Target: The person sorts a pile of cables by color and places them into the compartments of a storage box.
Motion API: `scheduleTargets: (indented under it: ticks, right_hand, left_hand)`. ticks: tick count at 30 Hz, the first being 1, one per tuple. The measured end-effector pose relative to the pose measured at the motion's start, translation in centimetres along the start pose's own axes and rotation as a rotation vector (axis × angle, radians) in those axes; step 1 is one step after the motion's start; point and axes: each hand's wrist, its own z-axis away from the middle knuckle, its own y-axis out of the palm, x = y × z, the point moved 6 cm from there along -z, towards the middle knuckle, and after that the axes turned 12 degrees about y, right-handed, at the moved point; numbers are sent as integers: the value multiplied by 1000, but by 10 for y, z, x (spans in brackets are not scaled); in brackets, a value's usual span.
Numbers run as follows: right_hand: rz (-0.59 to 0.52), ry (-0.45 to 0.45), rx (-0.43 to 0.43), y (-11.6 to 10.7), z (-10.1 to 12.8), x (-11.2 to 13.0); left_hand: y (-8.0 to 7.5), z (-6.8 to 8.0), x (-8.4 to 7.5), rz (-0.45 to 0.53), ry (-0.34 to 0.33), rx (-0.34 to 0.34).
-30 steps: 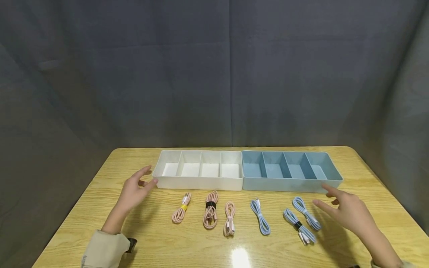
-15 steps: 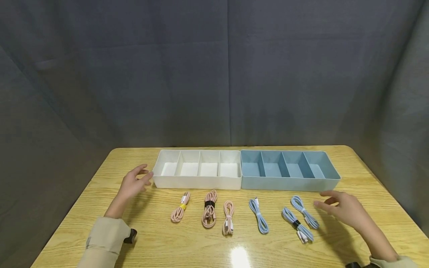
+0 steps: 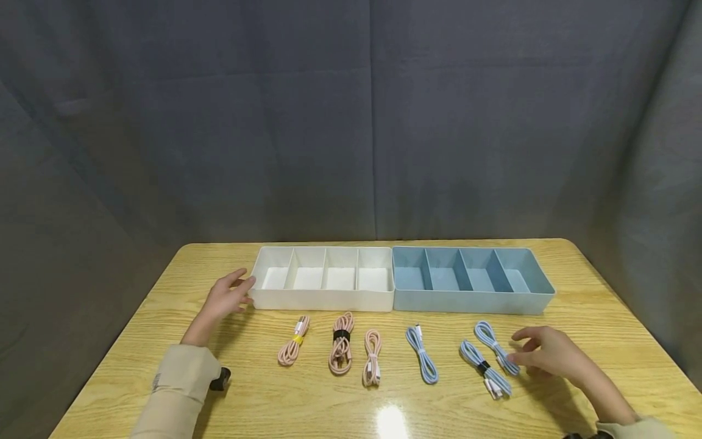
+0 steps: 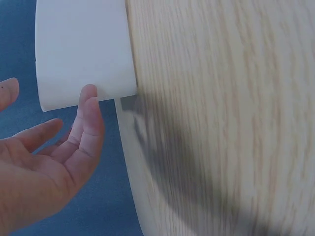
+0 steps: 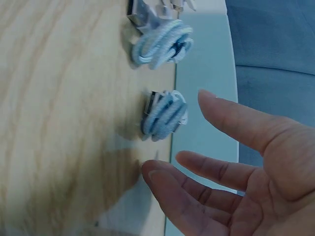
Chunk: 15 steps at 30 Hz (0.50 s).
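My left hand [image 3: 225, 297] is at the left end of a white four-sided tray with compartments [image 3: 323, 300]; its fingers are relaxed, with fingertips at the tray's end wall [image 4: 83, 54]. Whether they touch it is unclear. On the right, my right hand [image 3: 551, 353] hovers beside a coiled light-blue cable [image 3: 488, 334], thumb and fingers spread around a gap. In the right wrist view that cable [image 5: 165, 118] lies just ahead of the fingertips, and nothing is held. Left of it lies another blue coiled cable [image 3: 473, 352] with a black strap.
A blue compartment tray [image 3: 471, 302] adjoins the white one. In front lie another blue coiled cable [image 3: 422, 355] and pink coiled cables: one with yellow tie [image 3: 287, 353], one with black strap [image 3: 341, 352], one plain [image 3: 372, 344]. A dark curtain [image 3: 351, 122] hangs behind the wooden table [image 3: 307, 408].
My right hand has moved left and slightly down, nearer the rightmost blue cable. My left hand has shifted slightly toward the white tray's end. The cables and trays stay in place.
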Motion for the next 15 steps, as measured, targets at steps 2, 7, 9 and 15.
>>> scheduleTargets:
  ticks: [2, 7, 9, 15]
  right_hand:
    - [9, -21, 0, 2, -1, 1]
    - [6, -77, 27, 8, -4, 1]
    - [2, -81, 42, 10, -5, 1]
    - [10, -26, 48, 10, -6, -1]
  left_hand:
    - [2, -2, 2, 0, -13, 3]
    - [7, -4, 5, -7, -5, 37]
    - [9, -4, 6, -13, 3, 45]
    - [10, -5, 11, -11, 4, 53]
